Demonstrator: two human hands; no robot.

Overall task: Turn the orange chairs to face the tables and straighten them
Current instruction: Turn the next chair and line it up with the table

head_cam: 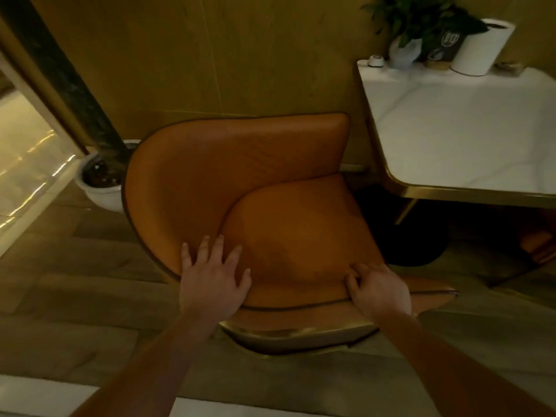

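We look down on a wall of warm yellow-brown panels with thin vertical seams; at the left a dark marbled column edged in gold slants down to a white planter standing on the floor; beyond it lies a bright glossy strip streaked with reflected light. The floor is of grey-brown planks; a pale band crosses its near edge. At the right a white marble worktop with a gold rim stands against the wall on a dark round base; at its far end we find a leafy plant, a white cylinder, a dark sign card and a small round button; the light is dim and amber.
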